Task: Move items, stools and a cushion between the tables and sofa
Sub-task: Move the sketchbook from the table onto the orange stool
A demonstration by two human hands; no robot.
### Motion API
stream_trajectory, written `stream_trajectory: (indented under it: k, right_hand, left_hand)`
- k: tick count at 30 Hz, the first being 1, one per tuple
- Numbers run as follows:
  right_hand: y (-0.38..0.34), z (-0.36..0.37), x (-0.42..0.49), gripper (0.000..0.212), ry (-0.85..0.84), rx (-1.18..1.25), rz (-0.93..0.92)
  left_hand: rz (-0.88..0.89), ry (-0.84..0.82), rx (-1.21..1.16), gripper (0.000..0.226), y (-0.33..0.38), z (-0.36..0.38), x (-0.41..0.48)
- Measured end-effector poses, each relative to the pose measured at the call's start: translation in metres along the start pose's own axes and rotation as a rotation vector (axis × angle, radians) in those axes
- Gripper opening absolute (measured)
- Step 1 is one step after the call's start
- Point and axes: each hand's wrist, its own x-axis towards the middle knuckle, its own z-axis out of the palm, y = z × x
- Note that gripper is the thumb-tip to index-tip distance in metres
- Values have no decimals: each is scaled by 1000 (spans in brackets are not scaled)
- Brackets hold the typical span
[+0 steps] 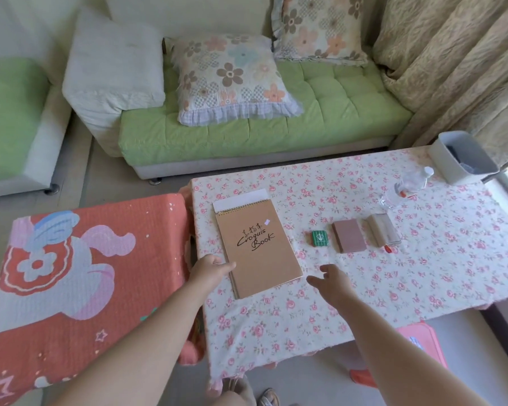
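Observation:
A brown spiral sketchbook (258,244) marked "Croquis Book" lies on the table with the floral cloth (393,282). My left hand (208,271) touches its lower left edge, thumb on the cover. Just right of the book's near corner, my right hand (332,281) hovers over the cloth with fingers spread, holding nothing. Beyond it lie a small green tin (320,238), a pinkish-brown pad (349,235) and a beige case (383,230). A flowered cushion (232,80) rests on the green sofa (335,112).
A second table under an orange cartoon cloth (71,288) adjoins on the left. A clear bottle (405,187) lies on the floral cloth, with a white bin (461,156) at the far right corner. A pink stool (423,347) stands below the table's near edge. A curtain (452,54) hangs right.

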Motion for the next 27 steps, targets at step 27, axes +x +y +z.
stream_trajectory:
  k: [27]
  right_hand:
    - [3, 68, 232, 46, -201, -181, 113]
  left_hand:
    - [-438, 171, -66, 68, -52, 93, 182]
